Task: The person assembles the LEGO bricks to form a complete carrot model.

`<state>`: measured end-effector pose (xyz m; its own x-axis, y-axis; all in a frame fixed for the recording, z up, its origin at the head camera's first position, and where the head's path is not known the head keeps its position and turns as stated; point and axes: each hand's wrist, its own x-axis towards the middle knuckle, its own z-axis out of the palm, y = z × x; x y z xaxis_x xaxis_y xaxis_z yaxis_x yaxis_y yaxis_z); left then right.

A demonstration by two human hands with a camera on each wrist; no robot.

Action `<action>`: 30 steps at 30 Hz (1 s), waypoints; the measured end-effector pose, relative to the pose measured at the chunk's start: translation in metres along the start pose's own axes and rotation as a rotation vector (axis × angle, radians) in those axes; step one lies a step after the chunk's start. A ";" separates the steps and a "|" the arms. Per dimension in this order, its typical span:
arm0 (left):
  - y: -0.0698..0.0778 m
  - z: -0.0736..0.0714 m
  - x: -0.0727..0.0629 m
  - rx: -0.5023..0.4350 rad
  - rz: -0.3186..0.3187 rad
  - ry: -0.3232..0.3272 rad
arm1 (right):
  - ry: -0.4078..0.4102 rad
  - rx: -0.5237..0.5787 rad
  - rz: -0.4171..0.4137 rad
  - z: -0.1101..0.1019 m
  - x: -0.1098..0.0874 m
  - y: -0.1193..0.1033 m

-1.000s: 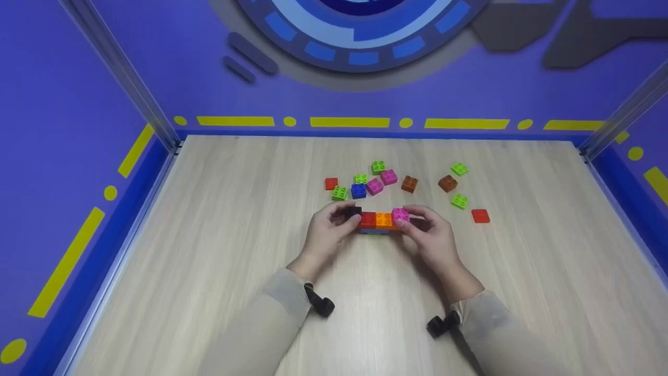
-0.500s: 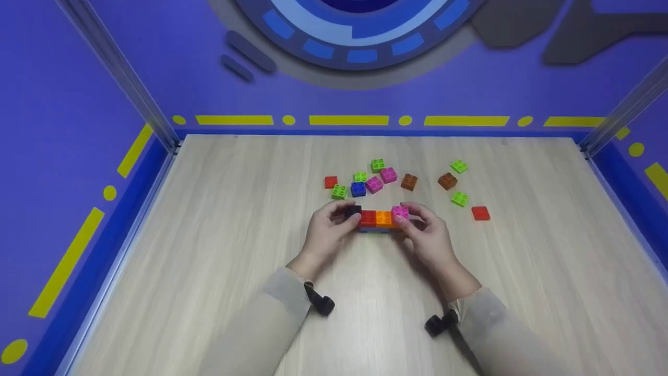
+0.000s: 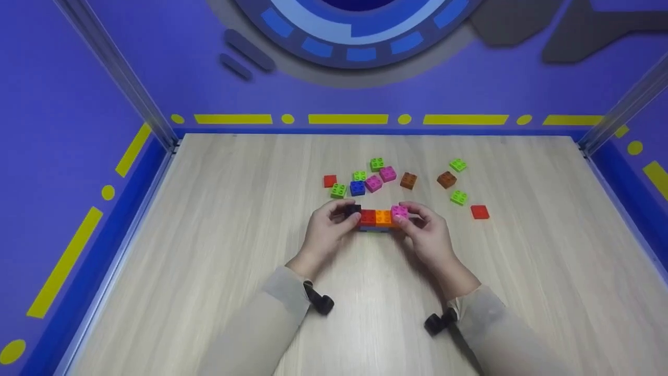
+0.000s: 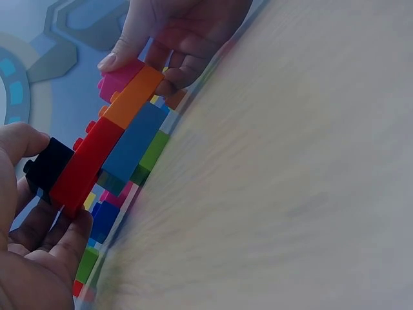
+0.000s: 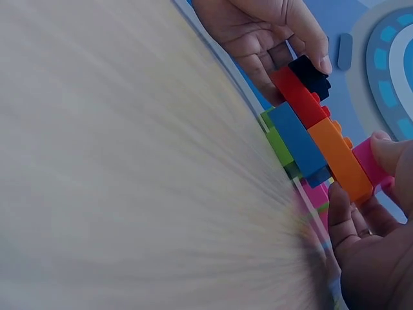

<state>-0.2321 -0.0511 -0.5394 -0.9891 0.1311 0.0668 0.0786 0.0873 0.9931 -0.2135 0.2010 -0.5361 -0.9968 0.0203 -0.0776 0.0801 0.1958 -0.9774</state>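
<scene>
A stack of toy building bricks stands between both hands, widening upward. At its bottom is a green brick (image 4: 152,155), with a blue brick (image 4: 135,143) over it. A red brick (image 3: 368,218) and an orange brick (image 3: 384,217) lie side by side on the blue one. On the red brick's outer end sits a black brick (image 4: 50,165); a pink brick (image 3: 400,211) sits on the orange one's outer end. My left hand (image 3: 329,230) grips the black and red end between thumb and fingers. My right hand (image 3: 430,237) grips the pink and orange end likewise.
Behind the hands lie loose bricks: a blue one (image 3: 357,188), a green one (image 3: 338,190), pink ones (image 3: 373,183) and brown ones (image 3: 408,180). A flat red brick (image 3: 479,212) lies to the right. Blue walls (image 3: 334,99) enclose the wooden table (image 3: 209,209).
Both hands keep their hold on the stack with barely any movement. The whole head view has shifted slightly, the loose bricks appearing a little higher.
</scene>
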 end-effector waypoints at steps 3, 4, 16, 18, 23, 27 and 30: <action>0.000 -0.001 0.001 0.000 -0.003 -0.001 | -0.009 -0.001 0.016 -0.001 0.002 -0.001; 0.000 -0.001 0.001 0.002 -0.004 -0.001 | -0.012 -0.001 0.022 -0.001 0.002 -0.002; 0.002 0.000 0.000 0.020 0.002 -0.042 | 0.029 0.057 0.027 -0.002 0.001 -0.002; 0.002 0.000 0.000 0.024 0.000 -0.060 | 0.044 0.060 0.030 -0.003 0.001 -0.003; 0.002 0.000 0.000 0.013 -0.002 -0.069 | 0.042 0.083 0.032 -0.005 0.003 -0.007; 0.001 0.001 0.000 0.017 0.002 -0.064 | 0.048 0.073 0.030 -0.005 0.003 -0.005; 0.000 0.001 -0.001 0.022 0.004 -0.058 | 0.052 0.046 0.019 -0.005 0.002 -0.001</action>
<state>-0.2310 -0.0506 -0.5392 -0.9800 0.1883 0.0645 0.0860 0.1083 0.9904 -0.2153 0.2055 -0.5341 -0.9934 0.0751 -0.0870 0.0975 0.1501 -0.9838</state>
